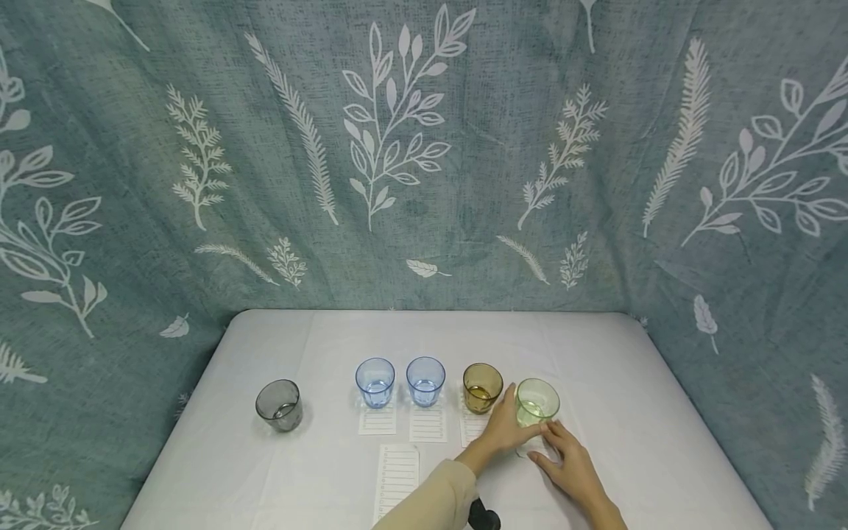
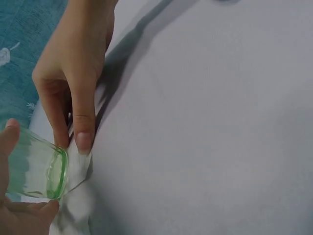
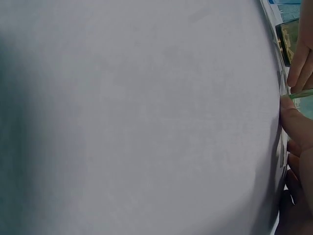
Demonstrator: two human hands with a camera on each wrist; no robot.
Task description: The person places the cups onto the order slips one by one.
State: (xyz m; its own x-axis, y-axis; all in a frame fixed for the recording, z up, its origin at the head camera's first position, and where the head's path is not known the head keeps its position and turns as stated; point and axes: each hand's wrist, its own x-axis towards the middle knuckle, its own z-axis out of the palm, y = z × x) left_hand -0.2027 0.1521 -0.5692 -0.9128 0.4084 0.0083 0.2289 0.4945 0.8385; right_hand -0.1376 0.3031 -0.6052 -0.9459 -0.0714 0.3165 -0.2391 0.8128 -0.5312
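Observation:
A pale green glass [image 1: 538,397] stands at the right of the row. My left hand [image 1: 505,427] holds it from its left side; in the left wrist view the thumb and fingers [image 2: 46,211] lie around the green glass [image 2: 36,166]. Under and in front of its base is a small white paper card [image 1: 528,446]. My right hand [image 1: 575,471] grips this card at its right side, and the thumb and forefinger show on the card [image 2: 78,171] close beside the base. Left of the left hand stands an amber glass [image 1: 482,386].
Two blue glasses [image 1: 375,383] stand left of the amber one, with lined cards [image 1: 377,422] at their bases. A grey glass [image 1: 280,406] stands farther left. A longer lined sheet [image 1: 397,471] lies in front. Patterned green cloth [image 1: 424,272] hangs behind the white-covered table [image 1: 318,471].

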